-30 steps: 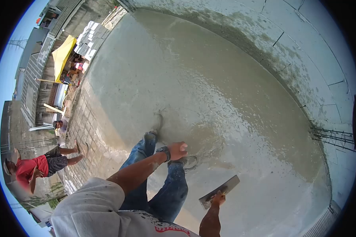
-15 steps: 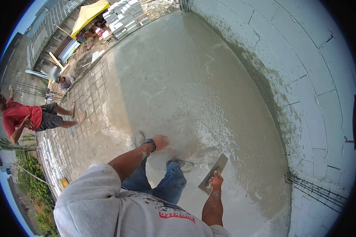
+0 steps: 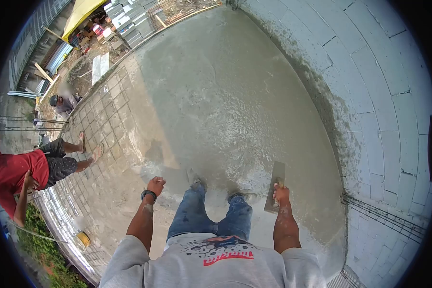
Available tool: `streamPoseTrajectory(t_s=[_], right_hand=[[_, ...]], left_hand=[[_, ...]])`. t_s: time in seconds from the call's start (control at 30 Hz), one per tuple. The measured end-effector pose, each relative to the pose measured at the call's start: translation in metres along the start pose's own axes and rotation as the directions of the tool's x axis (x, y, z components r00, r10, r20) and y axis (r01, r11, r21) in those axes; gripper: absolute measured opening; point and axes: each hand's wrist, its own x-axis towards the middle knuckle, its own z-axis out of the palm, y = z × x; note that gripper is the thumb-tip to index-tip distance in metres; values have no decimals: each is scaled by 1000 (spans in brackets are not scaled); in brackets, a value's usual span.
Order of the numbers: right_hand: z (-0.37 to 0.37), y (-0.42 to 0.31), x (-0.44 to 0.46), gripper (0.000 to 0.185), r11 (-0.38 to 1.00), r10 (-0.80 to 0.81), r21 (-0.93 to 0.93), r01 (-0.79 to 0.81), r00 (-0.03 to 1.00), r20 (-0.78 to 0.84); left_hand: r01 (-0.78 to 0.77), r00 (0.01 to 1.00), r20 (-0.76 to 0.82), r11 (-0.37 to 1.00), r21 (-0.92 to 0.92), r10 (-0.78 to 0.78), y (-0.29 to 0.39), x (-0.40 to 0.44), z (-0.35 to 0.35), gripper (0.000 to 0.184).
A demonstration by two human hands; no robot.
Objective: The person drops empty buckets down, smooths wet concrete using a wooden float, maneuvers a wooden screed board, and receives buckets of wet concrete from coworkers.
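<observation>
My right hand [image 3: 281, 193] grips the handle of a finishing trowel. The trowel's flat rectangular blade [image 3: 278, 172] is held over wet grey concrete [image 3: 201, 91] that covers the floor. My left hand [image 3: 156, 186], with a dark watch [image 3: 148, 194] on its wrist, hangs to the left of my legs with its fingers curled in. No object shows in it. My jeans [image 3: 208, 216] and feet are in the middle, the feet standing in the wet concrete. Whether the blade touches the surface I cannot tell.
A pale block wall [image 3: 369, 96] runs along the right, with steel rods [image 3: 384, 216] sticking out low. At the left, wire mesh [image 3: 100, 115] lies exposed. A person in a red shirt [image 3: 21, 173] stands there; another person [image 3: 66, 103] crouches at the slab's edge.
My left hand has swung left and down, away from the front of my legs. The trowel has turned more upright and moved slightly right. My view has shifted, and I face more squarely forward.
</observation>
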Motion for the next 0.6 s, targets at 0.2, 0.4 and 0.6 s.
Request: streamPoseTrajectory(t_s=[0.2,0.4,0.6], right_hand=[[103,-95,-41,27,945,-65,313,91,994,-94],[158,-183,-76,31,952,-165,256,166,986,-27],[200,-213,-90,35,966,-222,108,235,967,-125]], left_hand=[[333,940,25,895,-297,-341,-48,-19,-112,43],[449,879,43,794,-410,-476,-87,-6,-173,40],[372,922,86,802,-467,-378,-37,40,-229,26]])
